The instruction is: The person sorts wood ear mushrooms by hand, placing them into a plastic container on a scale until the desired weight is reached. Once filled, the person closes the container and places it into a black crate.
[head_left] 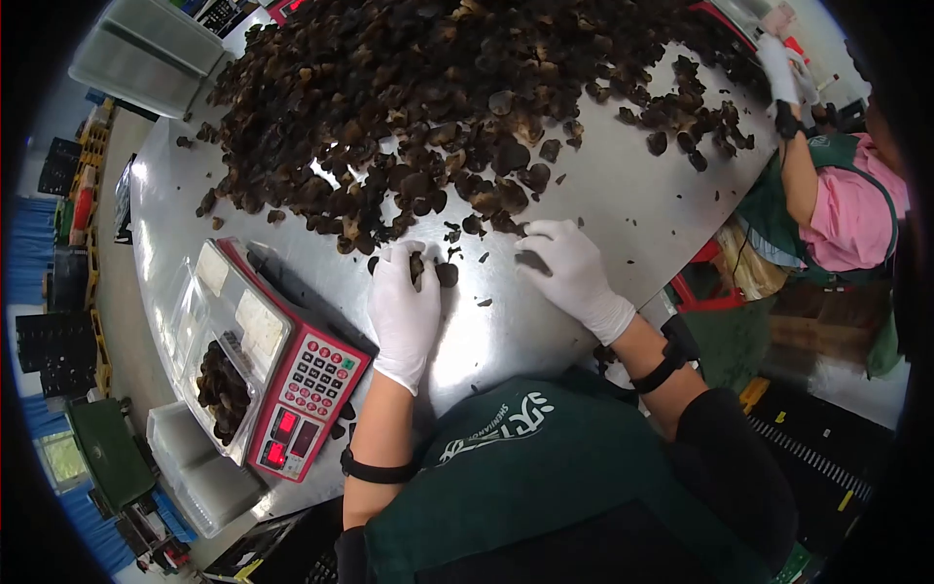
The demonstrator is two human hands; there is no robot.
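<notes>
A large heap of dark brown wood ear mushrooms (pixel 418 107) covers the far part of the metal table (pixel 467 341). My left hand (pixel 404 307), in a white glove, closes over several wood ear mushrooms (pixel 447 274) at the heap's near edge. To its right, my right hand (pixel 574 277), also gloved, has its fingers curled, with a dark mushroom piece (pixel 532 261) between thumb and fingers. Beside my left hand stands a red scale (pixel 309 389) with lit red digits. A clear plastic box (pixel 204 326) on it holds wood ear mushrooms (pixel 224 394).
Stacked clear boxes (pixel 199 472) stand at the table's lower left, and a translucent bin (pixel 146 49) at the far left. Across the right edge, a co-worker in pink (pixel 846 214) reaches a gloved hand (pixel 778 73) toward the far right. Black crates (pixel 817 448) lie at lower right.
</notes>
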